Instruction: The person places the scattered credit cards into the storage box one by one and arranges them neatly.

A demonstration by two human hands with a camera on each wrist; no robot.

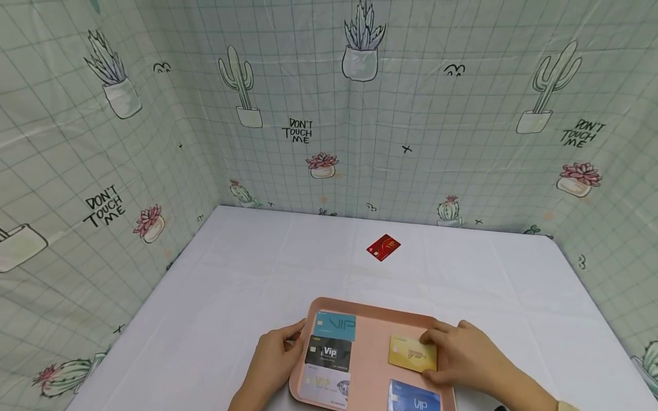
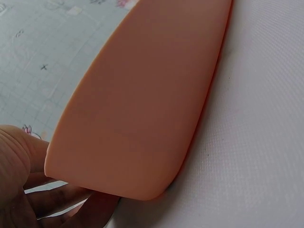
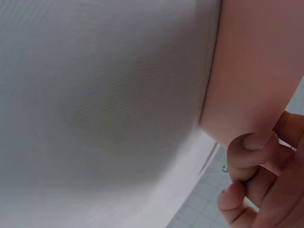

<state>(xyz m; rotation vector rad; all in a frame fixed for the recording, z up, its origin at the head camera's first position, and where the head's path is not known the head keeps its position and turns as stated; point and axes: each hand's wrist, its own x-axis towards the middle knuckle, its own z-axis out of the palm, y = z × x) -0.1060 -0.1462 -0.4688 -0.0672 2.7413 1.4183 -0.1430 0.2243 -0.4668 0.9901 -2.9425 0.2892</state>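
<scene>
A pink tray (image 1: 371, 365) lies at the front of the table. My left hand (image 1: 276, 357) grips its left wall, with the fingers (image 2: 59, 199) against the outside of the tray wall (image 2: 128, 104) in the left wrist view. Over the tray's right rim reaches my right hand (image 1: 465, 357), pinching a gold card (image 1: 406, 354) between thumb and fingers. The card lies on or just above the tray floor; which one I cannot tell. In the right wrist view curled fingers (image 3: 247, 166) show beside the tray's outer wall (image 3: 256, 61), and the card is hidden.
Down the tray's left side run a teal card (image 1: 334, 326), a black card (image 1: 328, 355) and a silver card (image 1: 324, 386). A blue card (image 1: 413, 397) lies at the lower right. Beyond the tray, a red card (image 1: 383, 248) rests on the white tabletop (image 1: 247, 268).
</scene>
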